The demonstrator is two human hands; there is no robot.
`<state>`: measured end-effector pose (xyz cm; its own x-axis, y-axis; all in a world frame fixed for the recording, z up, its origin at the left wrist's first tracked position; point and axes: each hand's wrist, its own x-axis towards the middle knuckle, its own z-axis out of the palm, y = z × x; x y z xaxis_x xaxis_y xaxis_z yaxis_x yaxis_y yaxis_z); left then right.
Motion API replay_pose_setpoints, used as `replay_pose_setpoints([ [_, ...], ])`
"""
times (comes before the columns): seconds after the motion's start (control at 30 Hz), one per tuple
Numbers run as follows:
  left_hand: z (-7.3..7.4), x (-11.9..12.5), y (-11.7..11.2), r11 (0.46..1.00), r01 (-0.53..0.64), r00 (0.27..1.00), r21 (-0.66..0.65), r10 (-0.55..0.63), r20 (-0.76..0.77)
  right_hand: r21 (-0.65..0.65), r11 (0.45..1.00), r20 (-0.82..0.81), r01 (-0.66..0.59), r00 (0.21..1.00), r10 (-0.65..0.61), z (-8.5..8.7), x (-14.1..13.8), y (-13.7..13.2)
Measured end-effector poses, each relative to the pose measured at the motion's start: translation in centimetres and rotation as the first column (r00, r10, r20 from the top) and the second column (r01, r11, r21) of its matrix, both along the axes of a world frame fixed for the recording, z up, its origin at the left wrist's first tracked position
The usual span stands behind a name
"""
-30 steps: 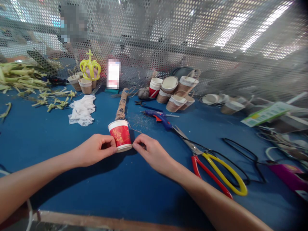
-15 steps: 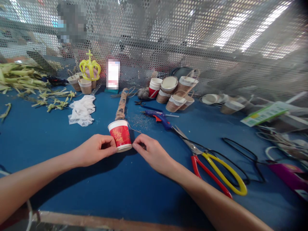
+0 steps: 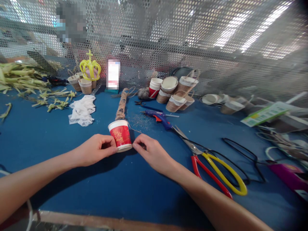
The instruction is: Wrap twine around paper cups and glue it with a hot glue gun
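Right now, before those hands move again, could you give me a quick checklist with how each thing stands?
1. Left hand on the paper cup: ok, fingers at its lower left side.
2. Paper cup upright: not ok, it is tilted.
3. Strand at the right hand: ok, it runs from behind the cup to the fingers.
4. Strand fixed to the cup: cannot tell, fingers hide that spot.
5. Scissors apart from both hands: ok, lying to the right.
6. Glue gun hot: cannot tell; it lies beyond the right hand.
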<state>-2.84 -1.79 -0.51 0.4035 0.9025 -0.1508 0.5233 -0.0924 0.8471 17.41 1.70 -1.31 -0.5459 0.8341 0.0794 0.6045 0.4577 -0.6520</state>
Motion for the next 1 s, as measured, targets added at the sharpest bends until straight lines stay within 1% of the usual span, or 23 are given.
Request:
replay_pose_setpoints([
  [0.1, -0.1, 0.0, 0.1, 1.000, -0.005, 1.000, -0.002, 0.005, -0.004, -0.001, 1.000, 0.001, 0.001, 1.000, -0.001, 0.0, 0.0, 0.0],
  [0.2, -0.2, -0.2, 0.2, 1.000, -0.001, 0.999, -0.009, 0.001, -0.040, 0.004, 1.000, 0.002, 0.001, 1.000, -0.001, 0.0, 0.1, -0.1],
  [0.27, 0.0, -0.7, 0.4, 1.000, 0.015, 0.994, -0.014, -0.016, -0.104, 0.013, 1.000, 0.001, 0.006, 1.000, -0.006, 0.1, 0.2, -0.1],
  [0.37, 0.9, -1.8, 0.8, 0.999, 0.042, 0.961, -0.013, -0.044, -0.274, 0.039, 0.999, -0.012, 0.014, 1.000, -0.014, 0.1, 0.4, 0.0],
  [0.4, 1.4, -2.2, 1.0, 0.999, 0.026, 0.945, 0.019, -0.018, -0.327, 0.044, 0.999, -0.020, 0.019, 1.000, -0.018, 0.1, 0.4, 0.0],
  [0.43, 1.8, -2.5, 1.3, 0.997, -0.015, 0.934, 0.075, 0.041, -0.356, 0.046, 0.999, -0.027, 0.025, 0.999, -0.023, 0.1, 0.4, 0.0],
  [0.47, 2.3, -2.7, 1.6, 0.984, -0.084, 0.925, 0.157, 0.135, -0.355, 0.048, 0.998, -0.035, 0.032, 0.999, -0.030, 0.2, 0.4, 0.0],
  [0.5, 2.7, -2.9, 2.1, 0.958, -0.153, 0.913, 0.242, 0.231, -0.335, 0.050, 0.998, -0.042, 0.038, 0.998, -0.036, 0.2, 0.4, 0.0],
  [0.53, 2.9, -2.9, 2.6, 0.931, -0.194, 0.909, 0.309, 0.289, -0.299, 0.053, 0.998, -0.052, 0.043, 0.998, -0.040, 0.1, 0.3, 0.0],
  [0.57, 3.1, -2.8, 3.2, 0.919, -0.205, 0.915, 0.337, 0.302, -0.267, 0.058, 0.997, -0.062, 0.044, 0.997, -0.041, 0.1, 0.3, 0.0],
  [0.6, 3.1, -2.5, 3.7, 0.925, -0.191, 0.926, 0.327, 0.281, -0.253, 0.065, 0.997, -0.073, 0.047, 0.996, -0.043, 0.1, 0.3, 0.0],
  [0.67, 3.0, -1.9, 4.8, 0.966, -0.096, 0.958, 0.239, 0.155, -0.240, 0.074, 0.996, -0.092, 0.054, 0.995, -0.047, 0.2, 0.3, 0.0],
  [0.7, 2.8, -1.5, 5.3, 0.977, -0.074, 0.967, 0.198, 0.119, -0.226, 0.080, 0.995, -0.098, 0.059, 0.994, -0.051, 0.3, 0.3, 0.0],
  [0.77, 2.5, -1.0, 5.9, 0.991, -0.042, 0.978, 0.126, 0.066, -0.197, 0.105, 0.991, -0.104, 0.080, 0.992, -0.069, 0.8, 0.5, 0.0],
  [0.83, 2.3, -0.8, 6.1, 1.000, 0.012, 0.994, 0.013, -0.010, -0.108, 0.152, 0.981, -0.116, 0.118, 0.988, -0.101, 1.8, 1.0, 0.2],
  [0.9, 2.2, -0.9, 5.8, 0.990, 0.067, 0.998, -0.124, -0.066, 0.019, 0.215, 0.959, -0.112, 0.185, 0.980, -0.164, 2.9, 1.7, 0.7],
  [0.97, 2.0, -1.1, 5.2, 0.964, 0.097, 0.989, -0.249, -0.065, 0.134, 0.279, 0.920, -0.023, 0.275, 0.960, -0.280, 3.9, 2.7, 1.8],
  [1.0, 1.9, -1.2, 4.8, 0.945, 0.112, 0.980, -0.308, -0.054, 0.193, 0.308, 0.896, 0.051, 0.319, 0.935, -0.351, 4.3, 3.2, 2.6],
])
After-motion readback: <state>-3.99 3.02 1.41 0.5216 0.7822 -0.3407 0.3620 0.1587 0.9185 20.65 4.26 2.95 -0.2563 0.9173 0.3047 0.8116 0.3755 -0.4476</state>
